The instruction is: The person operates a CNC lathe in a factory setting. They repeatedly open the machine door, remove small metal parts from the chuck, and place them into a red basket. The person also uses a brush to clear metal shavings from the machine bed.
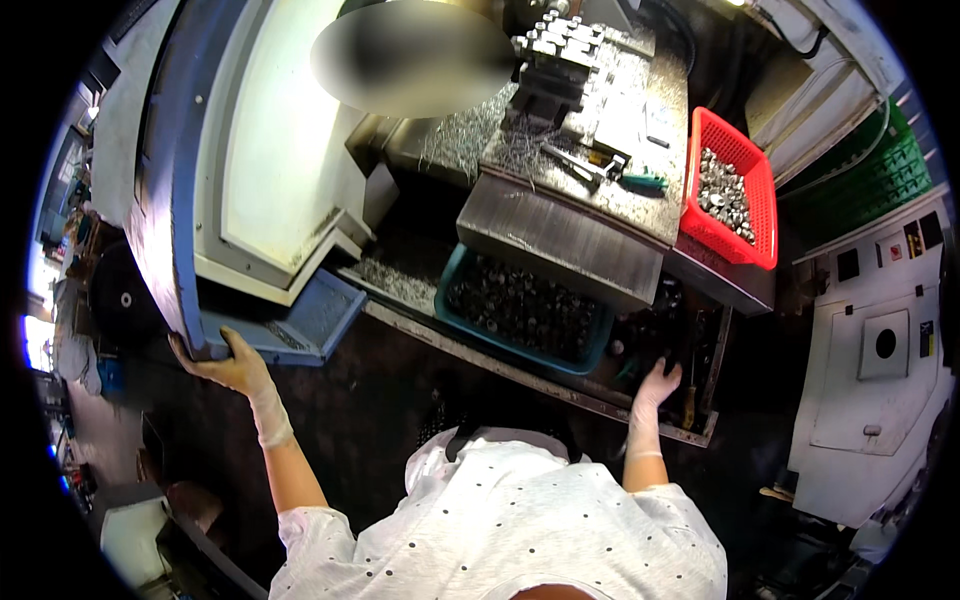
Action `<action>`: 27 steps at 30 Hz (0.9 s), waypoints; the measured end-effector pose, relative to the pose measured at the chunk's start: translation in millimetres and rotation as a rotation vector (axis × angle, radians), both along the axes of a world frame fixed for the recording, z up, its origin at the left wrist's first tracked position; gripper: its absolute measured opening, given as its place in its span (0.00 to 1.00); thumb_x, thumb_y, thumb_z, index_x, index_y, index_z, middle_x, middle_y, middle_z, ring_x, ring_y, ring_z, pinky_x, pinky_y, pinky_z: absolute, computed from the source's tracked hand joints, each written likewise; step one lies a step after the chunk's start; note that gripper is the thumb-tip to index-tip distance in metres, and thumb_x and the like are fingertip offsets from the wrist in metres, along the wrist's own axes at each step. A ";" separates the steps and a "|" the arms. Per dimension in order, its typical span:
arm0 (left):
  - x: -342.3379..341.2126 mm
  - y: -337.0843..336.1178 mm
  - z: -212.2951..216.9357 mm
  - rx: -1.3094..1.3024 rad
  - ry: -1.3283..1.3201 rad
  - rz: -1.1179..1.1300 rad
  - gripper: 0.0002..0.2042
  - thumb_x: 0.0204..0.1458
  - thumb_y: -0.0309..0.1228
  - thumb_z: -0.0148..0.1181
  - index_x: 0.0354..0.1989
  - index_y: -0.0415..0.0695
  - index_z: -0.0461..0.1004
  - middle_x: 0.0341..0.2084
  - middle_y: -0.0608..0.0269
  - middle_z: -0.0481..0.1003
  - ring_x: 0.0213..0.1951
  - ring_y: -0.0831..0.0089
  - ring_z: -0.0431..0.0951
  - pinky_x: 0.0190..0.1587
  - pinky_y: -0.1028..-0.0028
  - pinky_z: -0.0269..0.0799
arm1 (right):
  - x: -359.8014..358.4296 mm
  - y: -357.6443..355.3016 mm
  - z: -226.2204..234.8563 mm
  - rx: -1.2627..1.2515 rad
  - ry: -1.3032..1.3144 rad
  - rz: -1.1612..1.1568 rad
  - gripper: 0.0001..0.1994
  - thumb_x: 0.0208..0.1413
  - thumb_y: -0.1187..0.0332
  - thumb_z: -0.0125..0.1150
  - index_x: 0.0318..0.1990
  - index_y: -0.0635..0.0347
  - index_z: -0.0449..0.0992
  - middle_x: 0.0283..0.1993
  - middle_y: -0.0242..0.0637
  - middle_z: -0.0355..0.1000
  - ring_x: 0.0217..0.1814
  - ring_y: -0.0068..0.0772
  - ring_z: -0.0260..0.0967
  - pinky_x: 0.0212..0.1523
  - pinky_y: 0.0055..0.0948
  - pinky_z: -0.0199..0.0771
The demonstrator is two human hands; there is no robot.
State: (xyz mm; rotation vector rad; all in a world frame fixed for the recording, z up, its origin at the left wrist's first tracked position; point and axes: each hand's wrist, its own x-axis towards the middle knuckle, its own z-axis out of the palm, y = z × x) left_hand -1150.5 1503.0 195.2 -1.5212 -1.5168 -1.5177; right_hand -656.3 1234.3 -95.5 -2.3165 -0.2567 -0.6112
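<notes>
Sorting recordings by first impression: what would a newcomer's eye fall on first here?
Probably the bright red basket of shiny metal parts, upper right. Next, the teal bin below the metal ledge, near the centre. Then, at left, the left hand on the blue door's lower end.

The shirt (500, 525) is white with dark dots. The machine door (187, 230) has a blue edge. The basket (764, 205) is red.
</notes>
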 end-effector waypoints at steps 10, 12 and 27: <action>2.8 7.9 -10.1 -0.002 -0.068 -0.060 0.32 0.35 0.15 0.48 0.53 0.37 0.45 0.51 0.48 0.51 0.52 0.57 0.55 0.54 0.61 0.50 | -129.5 216.0 21.6 -0.492 0.628 1.252 0.14 0.40 0.61 0.57 0.35 0.54 0.70 0.36 0.40 0.67 0.40 0.40 0.64 0.38 0.33 0.65; 3.3 4.0 -9.3 -0.008 -0.106 -0.072 0.32 0.35 0.15 0.49 0.53 0.36 0.44 0.51 0.47 0.50 0.52 0.57 0.55 0.54 0.61 0.50 | -142.0 233.2 22.5 -0.599 0.587 1.295 0.14 0.39 0.62 0.58 0.35 0.54 0.69 0.36 0.41 0.67 0.39 0.41 0.65 0.37 0.33 0.65; -19.5 4.0 -18.7 0.033 -0.045 -0.064 0.30 0.37 0.18 0.49 0.52 0.35 0.47 0.51 0.45 0.53 0.54 0.53 0.53 0.55 0.58 0.44 | -189.5 233.4 118.5 0.345 1.741 1.057 0.06 0.46 0.73 0.51 0.32 0.65 0.67 0.30 0.37 0.66 0.27 0.31 0.67 0.30 0.28 0.70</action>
